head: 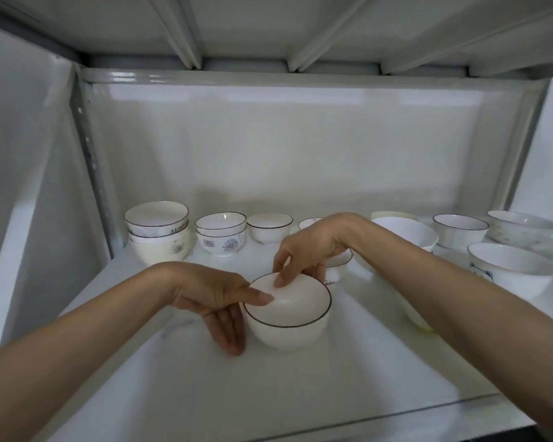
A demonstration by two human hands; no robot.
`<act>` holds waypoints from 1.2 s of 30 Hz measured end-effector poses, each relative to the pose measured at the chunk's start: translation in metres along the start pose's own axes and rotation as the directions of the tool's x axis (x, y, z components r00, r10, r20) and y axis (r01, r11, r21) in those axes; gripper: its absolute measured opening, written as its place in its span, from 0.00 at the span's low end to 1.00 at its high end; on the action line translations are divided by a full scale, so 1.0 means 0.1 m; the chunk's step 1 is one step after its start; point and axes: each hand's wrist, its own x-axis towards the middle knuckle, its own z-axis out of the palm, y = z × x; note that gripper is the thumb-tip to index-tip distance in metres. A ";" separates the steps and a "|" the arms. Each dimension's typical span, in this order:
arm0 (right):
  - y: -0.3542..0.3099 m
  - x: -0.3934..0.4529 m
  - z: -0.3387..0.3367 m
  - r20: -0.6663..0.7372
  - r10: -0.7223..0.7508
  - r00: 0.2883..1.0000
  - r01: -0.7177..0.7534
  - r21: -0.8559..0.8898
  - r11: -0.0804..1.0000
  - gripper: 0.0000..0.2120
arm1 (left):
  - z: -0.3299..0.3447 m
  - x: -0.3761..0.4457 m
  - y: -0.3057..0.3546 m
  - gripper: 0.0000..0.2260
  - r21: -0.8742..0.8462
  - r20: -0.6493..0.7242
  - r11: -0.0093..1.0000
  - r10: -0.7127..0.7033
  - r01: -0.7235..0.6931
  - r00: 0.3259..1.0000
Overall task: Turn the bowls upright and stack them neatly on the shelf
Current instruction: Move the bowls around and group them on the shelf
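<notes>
On the white shelf (348, 371), mid-front: we hold a white bowl with a thin dark rim (288, 314), upright, its base on the shelf surface.
Left hand (211, 298): our thumb lies over the near-left rim and reaches into the bowl; the other fingers point down along the bowl's outer left wall, so this hand grips the bowl.
Right hand (307, 250): we reach in from the right, fingertips pinching the far rim, one finger dipping just inside; this hand too holds the bowl.
Back left: a stack of bowls with lettering on the top one (157, 231), upright; just beside it a floral stack of two (221, 234).
Back centre: a single dark-rimmed bowl (269, 227), upright; another bowl behind our right wrist is mostly hidden.
Right side: a large plain white bowl (406, 234) touching our right forearm, a dark-rimmed bowl (460, 231) behind it, and a wide bowl (511, 269) nearer the front, all open side up.
Far right edge: more bowls, too blurred for us to tell apart.
</notes>
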 end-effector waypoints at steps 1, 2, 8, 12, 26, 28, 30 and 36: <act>0.02 0.01 0.02 0.013 0.023 1.000 -0.023 -0.005 1.000 0.19 | 0.01 0.00 0.00 0.24 -0.015 -0.004 1.000 -0.004 0.004 1.000; 0.03 0.01 0.04 0.022 0.040 0.999 -0.040 -0.009 0.999 0.19 | 0.03 0.00 -0.01 0.23 -0.035 -0.004 0.999 -0.003 0.003 1.000; 0.04 0.01 0.06 0.086 0.027 0.996 -0.028 0.011 1.000 0.17 | 0.03 -0.07 0.03 0.18 -0.232 -0.007 0.971 0.063 -0.063 0.998; -0.04 -0.01 -0.04 0.052 -0.032 0.998 0.028 0.080 0.996 0.11 | -0.12 -0.17 0.01 0.17 -0.245 -0.120 0.967 0.046 -0.074 0.992; -0.53 0.65 -0.54 -0.628 0.132 0.767 0.280 0.513 0.811 0.14 | -0.86 -0.03 -0.08 0.06 -0.380 -0.875 0.580 0.027 -0.720 0.483; -0.60 0.79 -0.57 -0.672 0.165 0.722 0.302 0.520 0.799 0.12 | -0.88 0.02 -0.06 0.08 -0.295 -0.905 0.668 0.034 -0.683 0.425; -0.65 0.90 -0.60 -0.706 0.197 0.680 0.292 0.508 0.810 0.13 | -0.90 0.09 -0.03 0.11 -0.256 -0.917 0.732 0.022 -0.631 0.398; -0.70 1.19 -0.64 -0.783 0.232 0.577 0.229 0.428 0.874 0.09 | -0.88 0.26 -0.02 0.12 -0.165 -0.959 0.835 -0.011 -0.526 0.283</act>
